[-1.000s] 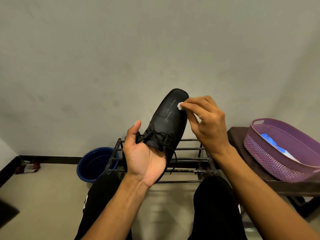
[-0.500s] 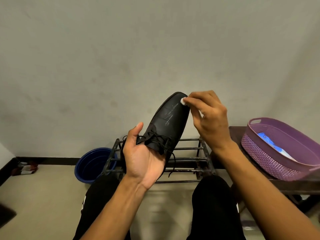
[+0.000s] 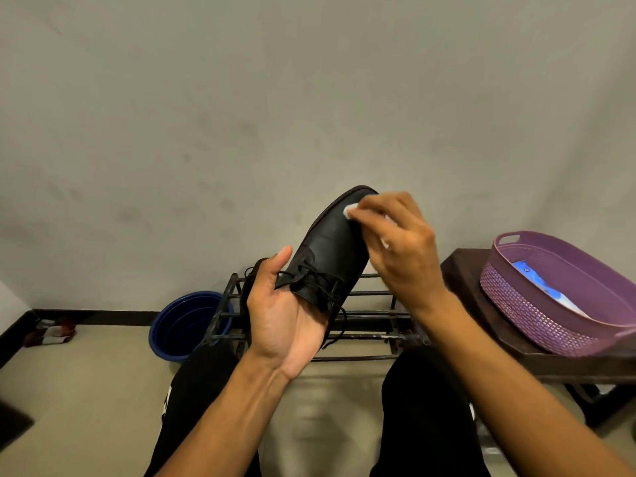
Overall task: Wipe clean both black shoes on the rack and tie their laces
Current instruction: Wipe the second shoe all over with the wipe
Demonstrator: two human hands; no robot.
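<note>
Since half a second ago the right hand (image 3: 399, 246) has slid its small white wipe (image 3: 349, 211) from the far right edge of the toe cap in towards the middle. The pale streaks that showed on the leather are now much fainter.

Head view: the black leather lace-up shoe (image 3: 330, 249) is held up between the two hands, toe pointing away and up, above the black metal-bar rack (image 3: 364, 315). The left hand (image 3: 285, 315) cradles the heel end in its palm with the thumb lifted along the near side. Its fingers are hidden behind the shoe, so it seems to grip from beneath. The right hand's fingers are bent close together and pinch the wipe against the toe cap. The thin black laces (image 3: 320, 280) hang loose just beyond the left thumb, one end trailing below the palm.

To do this step well, I would keep the left-hand grip firm so the shoe does not turn under pressure. The strokes should overlap from the toe back towards the laces, with a clean face of the wipe turned out as it soils. The second shoe is not in sight.

Left of the left hand sits a round blue plastic basin (image 3: 186, 321). Right of the right hand a purple woven-pattern plastic basket (image 3: 537, 304) rests on a dark wooden bench (image 3: 461, 273).
</note>
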